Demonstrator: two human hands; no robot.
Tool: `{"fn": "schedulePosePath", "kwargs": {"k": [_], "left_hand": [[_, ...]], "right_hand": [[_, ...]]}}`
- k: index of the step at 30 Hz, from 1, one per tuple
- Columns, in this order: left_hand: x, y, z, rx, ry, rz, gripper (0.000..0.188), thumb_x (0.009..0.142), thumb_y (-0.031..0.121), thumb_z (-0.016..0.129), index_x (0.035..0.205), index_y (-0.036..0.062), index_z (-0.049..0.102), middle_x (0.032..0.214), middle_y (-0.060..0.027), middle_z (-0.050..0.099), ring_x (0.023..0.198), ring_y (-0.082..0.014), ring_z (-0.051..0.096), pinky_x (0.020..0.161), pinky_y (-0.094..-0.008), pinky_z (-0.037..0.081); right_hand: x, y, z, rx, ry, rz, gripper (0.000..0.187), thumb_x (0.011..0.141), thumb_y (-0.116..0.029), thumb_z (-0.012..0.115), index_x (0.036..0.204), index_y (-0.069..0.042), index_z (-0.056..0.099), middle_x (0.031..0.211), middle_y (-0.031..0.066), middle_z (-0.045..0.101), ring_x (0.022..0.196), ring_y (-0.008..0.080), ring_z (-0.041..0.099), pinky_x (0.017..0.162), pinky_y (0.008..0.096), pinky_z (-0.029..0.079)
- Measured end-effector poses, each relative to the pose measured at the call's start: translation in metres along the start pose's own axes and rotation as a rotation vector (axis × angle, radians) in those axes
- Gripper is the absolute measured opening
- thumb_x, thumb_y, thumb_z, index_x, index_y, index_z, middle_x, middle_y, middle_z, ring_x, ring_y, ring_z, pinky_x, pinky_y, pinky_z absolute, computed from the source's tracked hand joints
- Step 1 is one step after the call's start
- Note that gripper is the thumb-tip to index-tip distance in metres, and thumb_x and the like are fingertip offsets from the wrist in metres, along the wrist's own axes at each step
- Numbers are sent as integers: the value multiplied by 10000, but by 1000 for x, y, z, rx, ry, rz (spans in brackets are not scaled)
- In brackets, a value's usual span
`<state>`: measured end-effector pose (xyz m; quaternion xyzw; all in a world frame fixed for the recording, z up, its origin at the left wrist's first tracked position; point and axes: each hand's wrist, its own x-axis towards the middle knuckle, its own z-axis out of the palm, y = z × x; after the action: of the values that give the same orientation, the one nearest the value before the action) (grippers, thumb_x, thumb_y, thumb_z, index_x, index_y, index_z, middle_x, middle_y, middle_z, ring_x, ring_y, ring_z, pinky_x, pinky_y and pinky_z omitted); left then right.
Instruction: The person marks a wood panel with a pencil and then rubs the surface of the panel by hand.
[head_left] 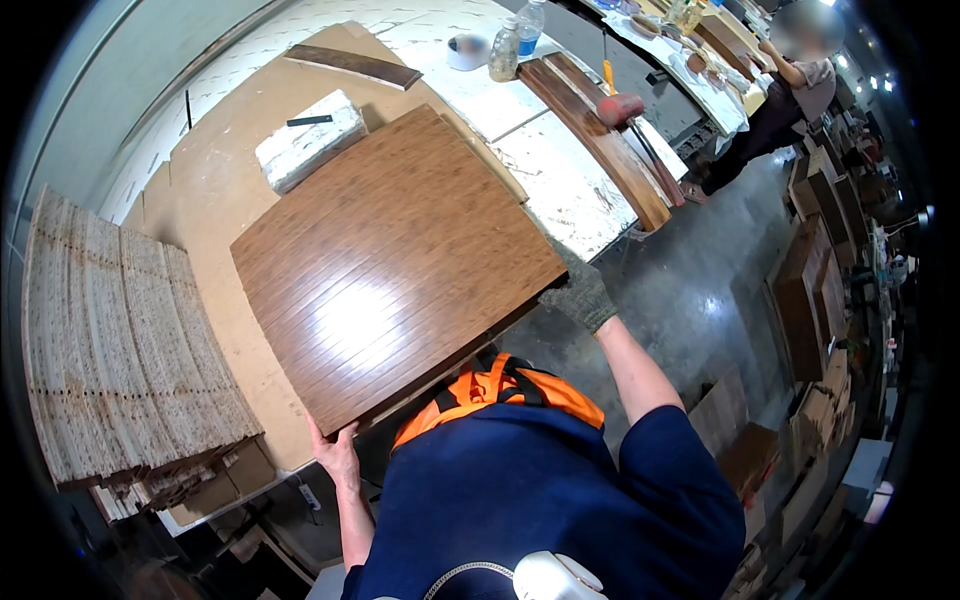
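Observation:
A broad brown wooden panel [400, 250] with grooved lines and a glossy face lies tilted in front of me, its near edge just over the front of the workbench. My left hand [338, 455] is bare and closed on the panel's near left corner, thumb and a finger showing at the edge. On the near right corner, my right hand [582, 292], in a grey knit glove, grips the edge; its fingertips are partly hidden by the panel. Behind the panel sits a white wrapped block [312, 140] with a small black strip [310, 120] on top.
Brown cardboard [215, 165] covers the bench. A tall stack of speckled boards [130, 350] stands at left. Farther off are a curved wooden strip [355, 66], bottles [504, 50], long planks [590, 140] and a red-headed mallet [620, 108]. Another person [780, 105] stands at far right.

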<state>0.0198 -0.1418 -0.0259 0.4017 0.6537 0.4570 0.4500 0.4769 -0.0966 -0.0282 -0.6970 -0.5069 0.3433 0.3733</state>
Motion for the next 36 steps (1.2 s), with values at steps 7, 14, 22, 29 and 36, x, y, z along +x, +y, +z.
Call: {"fn": "schedulePosePath", "kwargs": {"k": [7,14,22,29,36], "left_hand": [[-5,12,5,55,10,85,806,706,-116,641,1419,35,298,1263,-95,500,1070,-182,522,896,-280,447],[-3,-22,-9,270,37,205,730,775,-16,660,1413,31,311,1266,-113,512,1080,-177,517,936,-290,415],[-2,-20,-3,262,48,173,659,793,45,684,1376,26,377,1174,-118,582,1031,-185,553,915,-293,424],[-9,-13,-3,222,82,110,469,814,-5,611,1264,-1,476,1096,-99,605,981,-175,567,874,-295,447],[0,-5,0,488,126,283,631,746,79,725,1301,-18,439,1330,-249,445,1259,-319,431,1012,-361,387]], "right_hand": [[-3,-1,-2,50,127,-95,822,627,-245,814,1345,-102,441,1282,165,516,1151,279,519,960,365,430],[-13,-2,2,-98,84,-19,768,646,-200,798,1330,-95,463,1234,156,559,1115,241,544,941,336,445],[-13,-9,-4,-12,49,78,770,646,-187,792,1334,-95,460,1232,144,562,1066,222,567,919,325,458],[-3,-2,8,-11,45,-46,641,696,-47,700,1302,-51,491,1110,108,626,977,159,582,831,297,497],[-3,18,11,193,65,-72,599,699,95,644,1274,16,492,1131,50,593,977,141,571,855,293,476]]}}
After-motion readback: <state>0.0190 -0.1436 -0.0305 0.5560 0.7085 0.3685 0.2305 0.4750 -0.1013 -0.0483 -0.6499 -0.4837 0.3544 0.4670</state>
